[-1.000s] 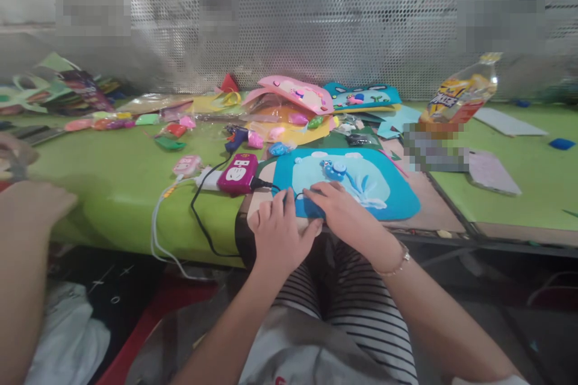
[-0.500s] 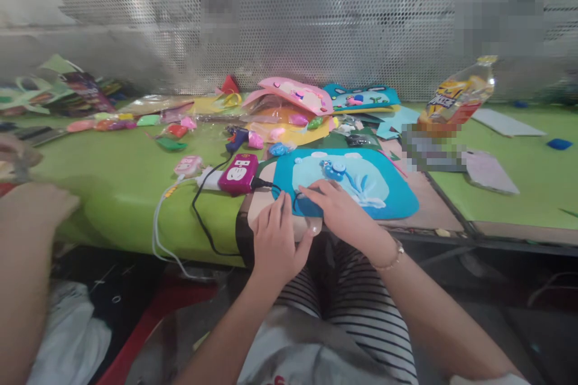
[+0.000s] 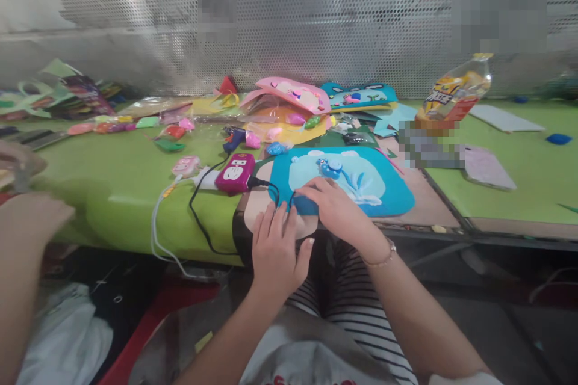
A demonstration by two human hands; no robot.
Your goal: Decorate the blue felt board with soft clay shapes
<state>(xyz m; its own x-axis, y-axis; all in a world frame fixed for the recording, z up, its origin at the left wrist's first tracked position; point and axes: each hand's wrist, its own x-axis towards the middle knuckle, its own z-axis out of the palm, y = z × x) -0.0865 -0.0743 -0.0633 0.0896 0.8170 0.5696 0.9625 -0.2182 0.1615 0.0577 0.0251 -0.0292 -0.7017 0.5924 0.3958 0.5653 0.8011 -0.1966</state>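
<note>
A blue rounded craft sheet (image 3: 397,195) lies at the table's front edge, with a pale blue middle. On it sit a blue clay figure (image 3: 332,168) and blue and white leaf-like clay strands (image 3: 361,187). My left hand (image 3: 277,249) rests by the sheet's lower left corner, its fingers stretched out and nothing visible in them. Across the lower left part of the sheet lies my right hand (image 3: 341,207), palm down with fingers extended; its fingertips partly cover the sheet. A black cable (image 3: 275,187) passes close to the left fingertips from a magenta power strip (image 3: 235,173).
Behind the sheet are bagged coloured clay (image 3: 275,148), a glue gun (image 3: 233,139), and a pink decorated sheet (image 3: 295,93). A snack-labelled bottle (image 3: 454,96) and a phone-like slab (image 3: 487,167) are at right. Another person's arm (image 3: 27,240) reaches in at left.
My left hand's fingers have shifted slightly, spreading over the sheet's lower left corner. The right hand stays nearly in place. The whole view has moved a little.
</note>
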